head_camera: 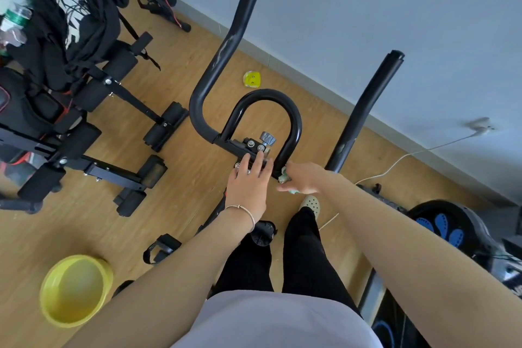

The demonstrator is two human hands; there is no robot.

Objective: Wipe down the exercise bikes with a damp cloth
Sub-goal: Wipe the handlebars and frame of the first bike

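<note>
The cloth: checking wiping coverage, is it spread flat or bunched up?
Bunched up: only small pale-green wads of the cloth show, poking out of the right hand that grips it beside the handlebar loop.

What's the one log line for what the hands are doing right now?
left hand: flat on handlebar bracket | right hand: grips cloth at base of handlebar loop | yellow basin: on floor

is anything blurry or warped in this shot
Head view: the handlebar clamp and left hand are fairly sharp; the yellow basin and wall plug at the edges are smeared; the skirting runs steeply tilted; light is soft, without hard shadows.
</note>
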